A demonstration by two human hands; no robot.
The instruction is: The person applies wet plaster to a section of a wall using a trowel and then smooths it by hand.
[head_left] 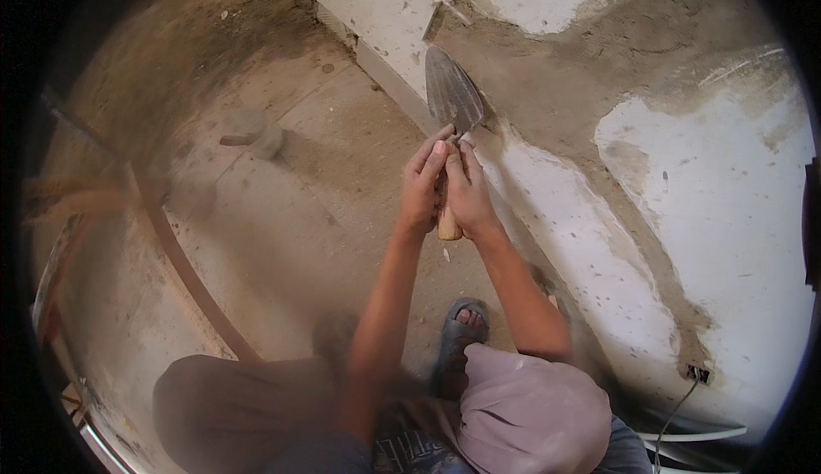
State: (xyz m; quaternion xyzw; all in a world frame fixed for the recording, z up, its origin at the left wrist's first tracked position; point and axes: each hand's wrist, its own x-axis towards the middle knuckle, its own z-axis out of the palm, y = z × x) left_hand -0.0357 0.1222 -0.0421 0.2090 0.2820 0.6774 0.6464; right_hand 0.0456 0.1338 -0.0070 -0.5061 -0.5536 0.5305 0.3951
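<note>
Both of my hands close around the wooden handle of a pointed trowel point(453, 92), held out in front of me beside the wall. Its grey metal blade points away from me and shows dried streaks. On the handle's left side, my left hand point(421, 185) has its fingers wrapped and its thumb near the blade's neck. My right hand point(469, 192) grips from the right. The handle's pale butt end sticks out below the palms. Past the blade, the wall point(693, 183) carries a wide patch of grey-brown mortar point(633, 55) between white painted areas.
A mortar-filled channel point(637, 226) runs down to an electrical box point(699, 374) with a cable. White tubes point(701, 434) lie at the lower right. Left of me stands a curved wooden piece point(184, 260). A blurred object with a handle point(265, 139) rests on the dusty floor point(333, 166).
</note>
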